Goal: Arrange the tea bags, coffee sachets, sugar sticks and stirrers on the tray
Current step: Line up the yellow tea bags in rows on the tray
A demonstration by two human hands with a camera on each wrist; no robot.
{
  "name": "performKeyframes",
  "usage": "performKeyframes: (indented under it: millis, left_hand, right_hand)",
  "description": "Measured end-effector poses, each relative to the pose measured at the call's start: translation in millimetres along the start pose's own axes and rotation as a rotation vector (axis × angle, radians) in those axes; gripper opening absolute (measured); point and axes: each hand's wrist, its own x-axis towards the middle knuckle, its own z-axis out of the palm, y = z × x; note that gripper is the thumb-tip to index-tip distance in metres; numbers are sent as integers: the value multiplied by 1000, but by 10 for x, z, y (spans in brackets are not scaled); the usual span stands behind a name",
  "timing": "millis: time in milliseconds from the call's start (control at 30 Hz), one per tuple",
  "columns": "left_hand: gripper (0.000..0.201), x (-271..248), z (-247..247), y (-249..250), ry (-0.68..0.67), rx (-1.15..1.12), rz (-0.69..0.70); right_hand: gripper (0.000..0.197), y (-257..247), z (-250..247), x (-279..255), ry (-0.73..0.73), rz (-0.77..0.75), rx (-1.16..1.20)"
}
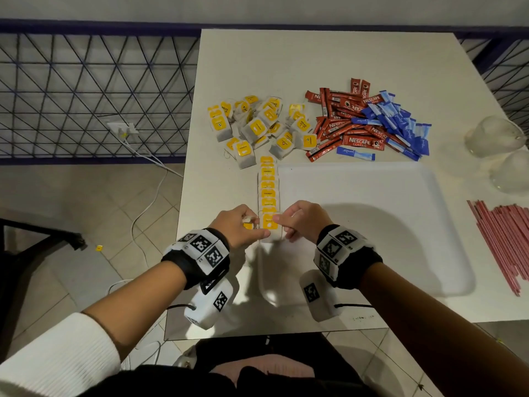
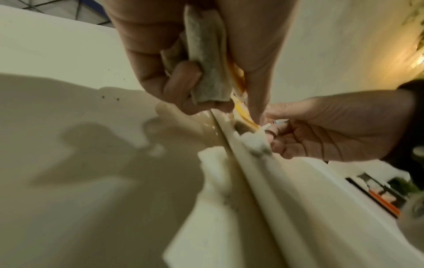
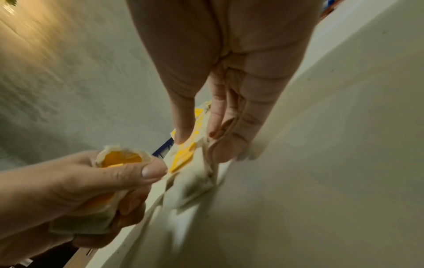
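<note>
The left hand (image 1: 240, 224) is clutching spare tea bags (image 2: 206, 72) while the right hand (image 1: 297, 220) is pinching the nearest tea bag (image 1: 270, 223) onto the tray (image 1: 372, 224); a nudge risks toppling the overlapped row (image 1: 268, 187).

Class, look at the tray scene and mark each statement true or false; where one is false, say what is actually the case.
1. A row of tea bags lies along the left edge of the tray. True.
2. The coffee sachets are already on the tray. False: they lie in a pile on the table beyond it.
3. The left hand holds spare tea bags. True.
4. The stirrers are left of the tray. False: they lie to its right.
5. The right hand is at the near end of the row. True.
</note>
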Motion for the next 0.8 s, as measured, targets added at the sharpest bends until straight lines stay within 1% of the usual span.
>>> performKeyframes:
  millis: [67, 100, 133, 167, 200, 233, 267, 300, 367, 467, 500, 600, 633, 733, 800]
  left_hand:
    - [31, -2, -99, 26, -9, -80, -40]
    - [35, 12, -160, 48, -31, -79, -57]
    - [41, 12, -222, 74, -84, -69, -68]
    - [50, 10, -283, 111, -152, -116, -74]
    - [59, 1, -324, 153, -232, -237, -86]
    - [67, -3, -351, 184, -311, -406, -113]
    - [72, -24, -376, 222, -370, -541, -149]
    - [76, -45, -393, 235, -404, -619, -169]
    - [81, -29, -388, 219, -425, -655, -166]
    - [77, -21, -399, 181, -415, -661, -141]
    - [76, -33, -413, 176, -414, -685, -146]
    - [72, -97, -467, 226, -379, -752, -155]
    - [64, -133, -495, 255, -359, -763, -143]
    - [31, -183, -565, 249, -244, -700, -89]
    - [20, -196, -618, 190, -164, -698, -50]
  right_hand:
    - [21, -79, -60, -52, 21, -47, -32]
    - [20, -134, -88, -81, 4, -75, -39]
    - [18, -195, -105, -121, -34, -100, -31]
    - [17, -255, -110, -160, -85, -122, -16]
    - [17, -314, -102, -201, -138, -139, -8]
    - [18, -364, -80, -241, -183, -151, -13]
    - [18, -408, -47, -272, -217, -159, -25]
    - [18, -442, -7, -306, -244, -162, -30]
    - [24, -486, 84, -341, -281, -152, -18]
    - [31, -532, 189, -348, -267, -131, -43]
    - [30, -542, 213, -346, -251, -128, -40]
    - [19, -593, 229, -345, -219, -133, 40]
    - [16, -614, 219, -349, -215, -142, 55]
    - [15, -689, 159, -364, -212, -156, 105]
    - [14, -721, 119, -365, -215, -146, 147]
